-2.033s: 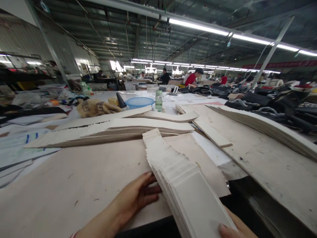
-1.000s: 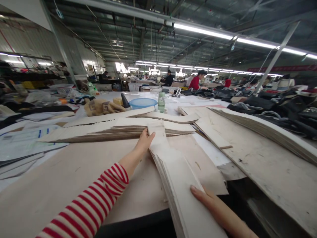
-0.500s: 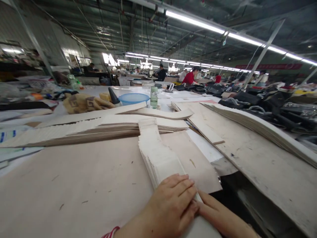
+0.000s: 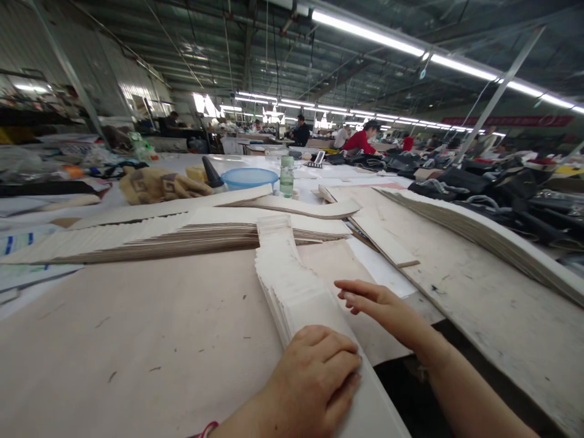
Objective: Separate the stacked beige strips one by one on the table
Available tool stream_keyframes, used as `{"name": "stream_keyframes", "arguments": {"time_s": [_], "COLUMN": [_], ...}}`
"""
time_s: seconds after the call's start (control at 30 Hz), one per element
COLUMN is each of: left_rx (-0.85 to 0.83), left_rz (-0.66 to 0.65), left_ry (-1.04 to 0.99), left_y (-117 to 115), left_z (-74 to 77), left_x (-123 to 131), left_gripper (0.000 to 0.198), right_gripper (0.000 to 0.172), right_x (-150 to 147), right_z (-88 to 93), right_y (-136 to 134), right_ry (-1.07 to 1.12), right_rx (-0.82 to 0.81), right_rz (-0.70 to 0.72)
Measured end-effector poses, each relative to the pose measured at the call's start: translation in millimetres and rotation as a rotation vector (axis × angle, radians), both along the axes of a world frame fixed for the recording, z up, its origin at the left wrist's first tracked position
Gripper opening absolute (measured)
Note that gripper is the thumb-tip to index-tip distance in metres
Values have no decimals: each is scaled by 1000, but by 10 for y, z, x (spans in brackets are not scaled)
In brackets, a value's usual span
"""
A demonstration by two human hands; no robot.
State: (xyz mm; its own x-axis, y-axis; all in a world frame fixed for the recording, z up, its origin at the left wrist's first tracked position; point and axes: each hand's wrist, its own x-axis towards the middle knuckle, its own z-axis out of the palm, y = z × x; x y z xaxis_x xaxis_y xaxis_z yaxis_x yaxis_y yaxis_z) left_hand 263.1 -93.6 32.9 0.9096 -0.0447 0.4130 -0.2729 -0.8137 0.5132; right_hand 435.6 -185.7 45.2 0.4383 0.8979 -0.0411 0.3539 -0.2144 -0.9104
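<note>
A long stack of white card strips (image 4: 310, 304) runs away from me, fanned unevenly at its left edge. My left hand (image 4: 314, 377) lies over the near part of this stack, its fingers wrapped across the top to the right edge. My right hand (image 4: 374, 304) hovers just right of the stack, fingers extended and nothing in them. The stack's far end rests against another long fanned pile of strips (image 4: 205, 237) lying crosswise. Beneath is a pale pinkish sheet (image 4: 150, 328) with small dark scraps.
At the right, a large board (image 4: 479, 292) bears another strip pile (image 4: 493, 243). Farther back are a blue basin (image 4: 249, 177), a green bottle (image 4: 286, 176) and a patterned cloth bundle (image 4: 159, 185). Dark goods (image 4: 493, 188) lie beyond, with people at work in the background.
My right hand has come off the near right edge of the stack and moved forward, its fingers now extended. My left hand stays on the stack. The view has shifted slightly.
</note>
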Motion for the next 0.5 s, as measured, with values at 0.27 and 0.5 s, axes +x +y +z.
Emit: {"name": "stream_keyframes", "arguments": {"time_s": [0.27,0.5], "left_rx": [12,-17], "left_rz": [-19,-45], "left_ry": [-6,-7], "left_y": [10,11], "left_z": [-37,-19], "left_x": [10,-18], "left_gripper": [20,21], "right_gripper": [27,27], "right_x": [-279,-225], "right_z": [41,137], "right_y": [104,281], "right_ry": [-356,-7], "right_rx": [154,15], "right_rz": [3,162]}}
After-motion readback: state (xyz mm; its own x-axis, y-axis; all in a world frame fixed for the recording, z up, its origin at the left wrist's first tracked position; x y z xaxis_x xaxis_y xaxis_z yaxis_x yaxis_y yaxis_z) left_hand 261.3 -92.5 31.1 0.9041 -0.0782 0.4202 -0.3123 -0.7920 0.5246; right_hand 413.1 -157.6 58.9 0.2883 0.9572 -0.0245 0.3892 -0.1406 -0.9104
